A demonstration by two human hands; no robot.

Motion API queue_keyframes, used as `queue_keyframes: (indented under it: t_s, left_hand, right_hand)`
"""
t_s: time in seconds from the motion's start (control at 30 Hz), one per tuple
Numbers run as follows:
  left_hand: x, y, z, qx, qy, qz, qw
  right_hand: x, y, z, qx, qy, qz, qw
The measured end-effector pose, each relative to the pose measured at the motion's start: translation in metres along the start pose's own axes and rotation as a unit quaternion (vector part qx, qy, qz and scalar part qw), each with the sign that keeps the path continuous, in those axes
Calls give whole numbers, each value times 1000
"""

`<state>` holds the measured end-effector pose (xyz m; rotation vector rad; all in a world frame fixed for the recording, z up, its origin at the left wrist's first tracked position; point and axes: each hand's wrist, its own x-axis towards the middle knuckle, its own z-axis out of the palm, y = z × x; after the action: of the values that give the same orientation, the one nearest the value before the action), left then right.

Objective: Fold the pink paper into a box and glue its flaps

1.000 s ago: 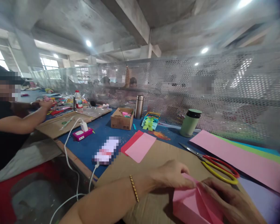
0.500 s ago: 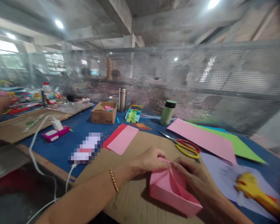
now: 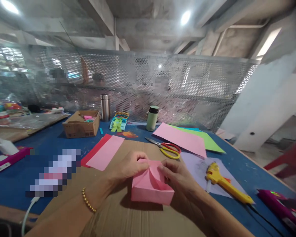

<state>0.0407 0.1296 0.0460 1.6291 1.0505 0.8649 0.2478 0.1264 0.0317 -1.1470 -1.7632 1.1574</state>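
Observation:
A folded pink paper box (image 3: pixel 150 189) rests on a brown cardboard sheet (image 3: pixel 128 220) in front of me. My left hand (image 3: pixel 129 165) pinches its far left flap, and a gold bead bracelet sits on that wrist. My right hand (image 3: pixel 179 174) grips the far right flap. Both hands meet at the box's far edge, where the paper peaks into a fold.
Scissors (image 3: pixel 166 148) with red and yellow handles lie beyond the box. A yellow glue gun (image 3: pixel 224 182) lies to the right on pale paper; pink sheets (image 3: pixel 180 139), green sheets and a green flask (image 3: pixel 152 118) sit behind. A cardboard box (image 3: pixel 81 124) and steel flask stand at back left.
The view has swung to the right, so the co-worker on the left has left the frame. The glue gun and table corner came into sight. Both hands stay on the pink box.

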Motion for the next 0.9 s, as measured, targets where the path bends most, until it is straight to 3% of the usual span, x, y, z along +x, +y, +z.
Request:
queue_keyframes:
  t_s: [0.1, 0.23, 0.3, 0.5, 0.6, 0.67, 0.7, 0.73, 0.83, 0.87, 0.9]
  left_hand:
    - [-1, 0, -2, -16, -24, -21, 999]
    - [1, 1, -8, 21, 2, -3, 1000]
    - [3, -1, -11, 12, 8, 0, 1000]
    - [9, -8, -16, 34, 27, -20, 999]
    - [9, -8, -18, 61, 48, -31, 996]
    - [8, -5, -18, 72, 52, -34, 995]
    - [7, -3, -18, 75, 51, -32, 995]
    - [6, -2, -18, 76, 46, -30, 996]
    - [2, 0, -15, 39, 12, -29, 999]
    - [0, 0, -13, 16, -3, -33, 999]
    - [-2, 0, -12, -7, -15, -38, 999]
  right_hand:
    - [-1, -3, -3, -22, -9, -11, 1000]
    - [-4, -9, -11, -14, -86, 17, 996]
    - [-4, -11, -17, -37, -93, 29, 995]
    - [-3, -14, -49, -61, -1, 14, 998]
    - [-6, -27, -81, -27, 102, -26, 994]
    - [-7, -41, -105, -77, 176, -78, 978]
    - [-7, -49, -115, -150, 199, -97, 964]
    - [-5, -57, -123, -252, 236, -112, 932]
    - [1, -73, -123, -546, 339, -145, 752]
    - [4, -74, -115, -590, 332, -153, 720]
    - [6, -73, -103, -600, 298, -159, 725]
